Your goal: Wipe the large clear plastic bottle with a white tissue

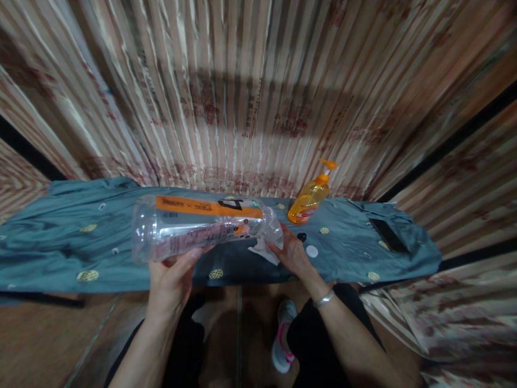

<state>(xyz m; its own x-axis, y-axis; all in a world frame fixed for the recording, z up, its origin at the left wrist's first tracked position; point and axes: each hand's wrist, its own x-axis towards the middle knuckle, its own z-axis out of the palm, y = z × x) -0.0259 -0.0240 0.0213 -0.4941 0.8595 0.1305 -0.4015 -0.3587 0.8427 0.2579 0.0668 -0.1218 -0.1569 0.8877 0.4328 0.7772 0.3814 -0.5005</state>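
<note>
A large clear plastic bottle (208, 222) with an orange and silver label lies on its side in the air above the table. My left hand (173, 275) is closed around its underside near the base, at the left. At the bottle's mouth, on the right, my right hand (294, 252) grips a clear plastic piece (275, 230); its exact kind is hard to make out. Below that piece shows a white tissue (264, 251), and whether my right fingers hold it too I cannot tell. A white cap (312, 251) and a small black item (301, 237) lie just right of my right hand.
An orange pump bottle (309, 200) stands at the table's back edge. A black phone (388, 235) rests on the right end of the green patterned cloth (121, 242). A pleated curtain (242, 97) rises behind, with black poles (428, 172) at the sides.
</note>
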